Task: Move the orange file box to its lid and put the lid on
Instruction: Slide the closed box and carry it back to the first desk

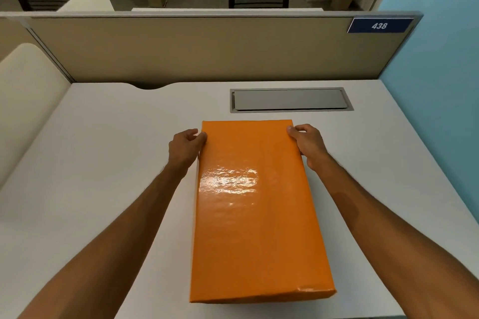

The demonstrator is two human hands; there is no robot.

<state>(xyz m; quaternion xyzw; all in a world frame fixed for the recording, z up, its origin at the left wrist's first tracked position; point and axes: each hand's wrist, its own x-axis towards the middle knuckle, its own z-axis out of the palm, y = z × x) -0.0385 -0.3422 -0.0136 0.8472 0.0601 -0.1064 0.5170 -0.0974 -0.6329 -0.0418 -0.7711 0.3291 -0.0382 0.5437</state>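
A glossy orange lid (254, 215) covers the orange file box, which lies lengthwise on the white desk (103, 163) in front of me; only the lid's top and near edge show, the box body is hidden beneath. My left hand (185, 149) grips the lid's far left edge, thumb on top. My right hand (307, 142) grips the far right edge the same way.
A grey cable hatch (290, 100) is set into the desk just beyond the box. A beige partition (207, 49) with a blue "438" plate (379, 25) stands behind. A blue wall (440, 85) borders the right side; chairs and plants are beyond the partition.
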